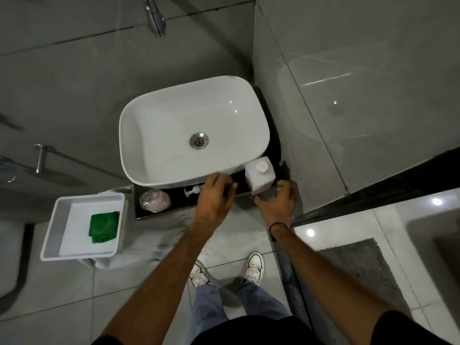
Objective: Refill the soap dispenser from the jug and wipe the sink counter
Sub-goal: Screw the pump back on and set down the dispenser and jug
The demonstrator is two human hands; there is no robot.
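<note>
A white square jug [260, 174] with a white cap stands on the black counter [159, 214], at the right front corner of the white basin [154, 120]. My right hand [276, 202] wraps around the jug's lower part. A clear soap dispenser bottle [154, 200] with pinkish soap stands at the counter's left end. Its white pump head [192, 190] lies on the counter beside it. My left hand [215, 195] rests over the counter just right of the pump, fingers spread and holding nothing. A folded green cloth [103, 226] lies in a white tray [49, 235].
A chrome tap [155, 18] juts from the grey tiled wall above the basin. A tiled wall closes the right side beside the jug. The tray stands low to the left of the counter. My feet are on the tiled floor below, and a grey mat [358, 270] lies to the right.
</note>
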